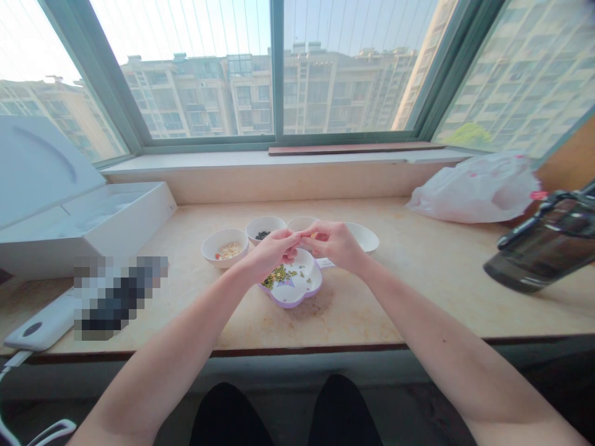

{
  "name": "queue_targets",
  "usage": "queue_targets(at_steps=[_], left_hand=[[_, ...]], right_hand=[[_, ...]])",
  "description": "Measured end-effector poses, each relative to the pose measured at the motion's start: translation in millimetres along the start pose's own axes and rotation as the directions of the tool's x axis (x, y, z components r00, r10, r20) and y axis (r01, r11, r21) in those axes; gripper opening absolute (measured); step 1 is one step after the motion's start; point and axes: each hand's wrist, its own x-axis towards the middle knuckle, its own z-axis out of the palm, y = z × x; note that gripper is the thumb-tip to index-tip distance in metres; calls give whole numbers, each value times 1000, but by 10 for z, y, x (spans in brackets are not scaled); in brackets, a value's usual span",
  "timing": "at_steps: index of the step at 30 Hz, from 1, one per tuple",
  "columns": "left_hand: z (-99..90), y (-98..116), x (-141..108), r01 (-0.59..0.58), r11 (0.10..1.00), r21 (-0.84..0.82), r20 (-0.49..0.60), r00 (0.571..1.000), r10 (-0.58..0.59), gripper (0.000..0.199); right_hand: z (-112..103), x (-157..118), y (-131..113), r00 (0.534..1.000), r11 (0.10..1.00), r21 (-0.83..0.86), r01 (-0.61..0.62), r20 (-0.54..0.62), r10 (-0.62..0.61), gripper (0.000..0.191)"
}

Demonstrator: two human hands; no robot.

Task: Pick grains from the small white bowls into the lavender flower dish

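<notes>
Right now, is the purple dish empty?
Not empty: the purple dish holds green beans, bunched on its left, with a few scattered across its white base.

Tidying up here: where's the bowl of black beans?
In the head view, the bowl of black beans sits just beyond the left hand, between the bowl of pale flakes and another white bowl.

A lilac-rimmed white dish [302, 282] holds green beans [279, 275] beside a small purple pattern. Black beans [263, 235] lie in 1 white bowl [264, 224], and pale beige bits [229, 251] with a red fleck in another white bowl [214, 255]. The beige marble sill [418, 297] shows faint veining; a white plastic bag [474, 192] carries pink marks.
</notes>
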Motion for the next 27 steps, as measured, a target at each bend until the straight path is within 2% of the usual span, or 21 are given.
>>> queue_targets(at_steps=[3,5,7,9,10,12,17,20,27], left_hand=[[13,1,5,-41,987,153,-48,998,49,33],[7,0,16,-82,925,371,-98,987,126,31],[-8,-8,26,-137,769,624,-64,973,224,28],[-24,-24,32,-233,566,791,102,962,255,20],[-29,-35,33,-291,479,828,203,952,228,16],[-32,-63,33,-371,362,855,342,929,144,11],[-22,-121,48,-427,218,878,430,902,33,20],[-26,-129,61,-459,181,870,466,885,4,22],[-47,-148,70,-445,146,884,447,894,23,19]], right_hand=[[-16,10,20,998,995,-85,54,-23,-57,32],[-27,13,2,998,993,-104,46,-39,-50,28],[-40,11,-35,998,995,-94,24,-49,-29,26],[-55,8,-72,999,998,-64,5,-49,-8,26],[-61,7,-86,999,999,-50,-2,-46,-1,27],[-70,5,-102,999,999,-32,-9,-35,8,29],[-63,7,-92,1000,999,-33,-24,-17,24,30],[-54,7,-93,999,999,-36,-37,1,37,31],[-61,3,-90,999,999,-44,-27,33,29,32]])
